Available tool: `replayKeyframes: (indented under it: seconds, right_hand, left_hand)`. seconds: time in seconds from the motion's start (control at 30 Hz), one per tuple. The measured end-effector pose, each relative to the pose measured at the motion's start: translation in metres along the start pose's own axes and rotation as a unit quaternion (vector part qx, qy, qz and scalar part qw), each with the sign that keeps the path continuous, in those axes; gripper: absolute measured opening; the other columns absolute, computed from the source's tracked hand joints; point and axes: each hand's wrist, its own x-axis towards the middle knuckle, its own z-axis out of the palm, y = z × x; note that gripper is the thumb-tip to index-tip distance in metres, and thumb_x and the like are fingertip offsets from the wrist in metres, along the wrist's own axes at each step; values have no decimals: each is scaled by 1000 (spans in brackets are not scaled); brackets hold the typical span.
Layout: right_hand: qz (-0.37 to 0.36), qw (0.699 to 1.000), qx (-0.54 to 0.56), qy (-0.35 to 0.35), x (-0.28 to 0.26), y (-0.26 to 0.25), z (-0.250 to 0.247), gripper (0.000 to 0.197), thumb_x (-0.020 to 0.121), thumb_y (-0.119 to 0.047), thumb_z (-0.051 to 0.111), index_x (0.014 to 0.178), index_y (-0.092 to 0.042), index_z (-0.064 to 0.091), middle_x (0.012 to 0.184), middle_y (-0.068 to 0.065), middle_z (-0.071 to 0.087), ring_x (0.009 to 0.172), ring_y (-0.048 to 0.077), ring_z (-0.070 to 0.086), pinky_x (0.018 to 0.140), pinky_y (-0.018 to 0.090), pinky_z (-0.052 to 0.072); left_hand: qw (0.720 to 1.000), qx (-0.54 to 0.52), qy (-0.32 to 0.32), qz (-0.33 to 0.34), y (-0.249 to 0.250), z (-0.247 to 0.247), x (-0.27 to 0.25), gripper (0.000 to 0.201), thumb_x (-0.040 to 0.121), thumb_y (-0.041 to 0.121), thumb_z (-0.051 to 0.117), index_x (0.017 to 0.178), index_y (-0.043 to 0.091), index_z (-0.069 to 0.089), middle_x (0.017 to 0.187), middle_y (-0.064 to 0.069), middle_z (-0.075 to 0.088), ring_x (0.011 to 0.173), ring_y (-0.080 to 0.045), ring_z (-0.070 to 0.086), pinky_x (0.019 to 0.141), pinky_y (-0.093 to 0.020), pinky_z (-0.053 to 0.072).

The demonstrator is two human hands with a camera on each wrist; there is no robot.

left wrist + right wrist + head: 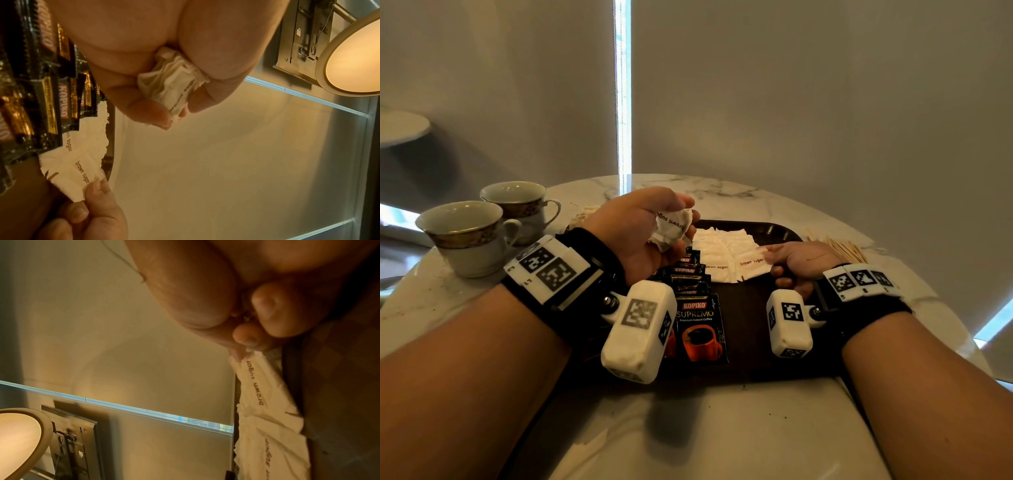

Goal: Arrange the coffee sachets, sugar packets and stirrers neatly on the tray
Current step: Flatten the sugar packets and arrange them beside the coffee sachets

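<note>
A dark tray [753,318] lies on the marble table. On it, black Kopiko coffee sachets [697,301] [49,97] overlap in a row down the middle-left. White brown sugar packets [722,251] [82,154] [265,410] lie in rows beside them. My left hand [654,233] [176,100], raised above the tray, grips a bunch of sugar packets [671,228] [174,87]. My right hand [774,258] [242,344] pinches the right edge of the front-right sugar packet [751,267] on the tray. Wooden stirrers [846,250] lie on the table right of the tray.
Two gold-rimmed teacups [469,233] [520,205] stand at the table's left. More light-coloured packets [585,214] lie behind my left hand. A curtain hangs close behind the round table [722,428].
</note>
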Motion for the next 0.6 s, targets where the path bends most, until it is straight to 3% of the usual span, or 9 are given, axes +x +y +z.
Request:
replayKeyframes:
  seconds: [0.23, 0.37, 0.6]
  right_hand:
    - [-1, 1000, -7, -9, 3, 0, -2, 22, 102, -12, 47, 116, -19, 63, 81, 6, 58, 48, 9, 37, 37, 19, 30]
    - [-5, 1000, -19, -3, 0, -2, -1, 24, 100, -9, 49, 116, -20, 64, 90, 8, 60, 50, 10, 38, 38, 20, 30]
    - [-6, 1000, -14, 26, -3, -1, -1, 16, 97, -9, 55, 107, -18, 64, 72, 4, 55, 49, 10, 38, 45, 22, 29]
  left_hand:
    - [1000, -2, 4, 2, -1, 0, 0, 19, 91, 7, 51, 105, 6, 63, 95, -14, 64, 65, -19, 61, 48, -25, 49]
    - [1000, -4, 2, 1, -1, 0, 0, 18, 91, 7, 50, 104, 6, 63, 93, -13, 64, 64, -19, 61, 48, -24, 48]
    - [1000, -2, 2, 0, 0, -1, 0, 17, 92, 8, 50, 102, 7, 64, 93, -13, 64, 64, -19, 61, 49, -23, 48]
